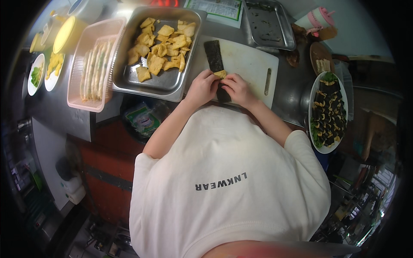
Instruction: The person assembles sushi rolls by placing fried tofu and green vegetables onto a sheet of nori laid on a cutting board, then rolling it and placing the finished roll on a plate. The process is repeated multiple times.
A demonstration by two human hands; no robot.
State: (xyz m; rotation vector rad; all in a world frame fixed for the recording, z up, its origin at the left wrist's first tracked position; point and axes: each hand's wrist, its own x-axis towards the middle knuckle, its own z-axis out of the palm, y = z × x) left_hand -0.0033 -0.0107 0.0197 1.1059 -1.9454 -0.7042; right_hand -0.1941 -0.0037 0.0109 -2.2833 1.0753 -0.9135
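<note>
A dark strip of seaweed (pixel 213 53) lies lengthwise on the white cutting board (pixel 245 56), its near end reaching toward me. Over its nearer part, a yellow fried piece (pixel 220 74) is pinched between the fingertips of my left hand (pixel 204 87) and my right hand (pixel 238 89). Both hands are closed, thumbs and fingers meeting at that piece. Left of the board, a deep metal tray (pixel 172 88) holds several similar yellow fried pieces (pixel 157 64).
Pale long rolls fill a pink plastic basket (pixel 74 92) at the left. An oval white plate (pixel 313 139) of dark seaweed rolls stands at the right. Behind the board are a shallow metal tray (pixel 271 26) and a pink-and-white tumbler (pixel 316 19). Small white dishes (pixel 36 84) sit far left.
</note>
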